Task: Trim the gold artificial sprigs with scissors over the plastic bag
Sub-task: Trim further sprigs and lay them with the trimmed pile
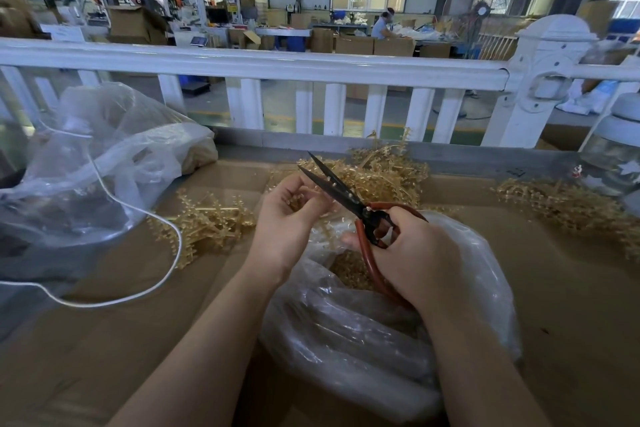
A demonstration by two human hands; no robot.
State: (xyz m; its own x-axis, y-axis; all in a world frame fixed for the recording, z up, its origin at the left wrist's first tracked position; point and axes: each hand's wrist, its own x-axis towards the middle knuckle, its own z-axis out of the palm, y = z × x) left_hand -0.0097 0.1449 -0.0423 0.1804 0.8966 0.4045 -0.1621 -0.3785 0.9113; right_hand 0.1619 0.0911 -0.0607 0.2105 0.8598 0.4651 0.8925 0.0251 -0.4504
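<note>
Blades parted, sprig going in over the bag.

My left hand [289, 215] pinches a gold sprig [304, 199] above the plastic bag [346, 329]; my right hand [415, 253] grips the scissors [346, 199]. It looks light, springy and brittle, so I'd hold near the stem.

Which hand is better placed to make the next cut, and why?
The right hand. It already grips the scissors, whose open blades point at the gold sprig that the left hand pinches above the plastic bag.
</note>
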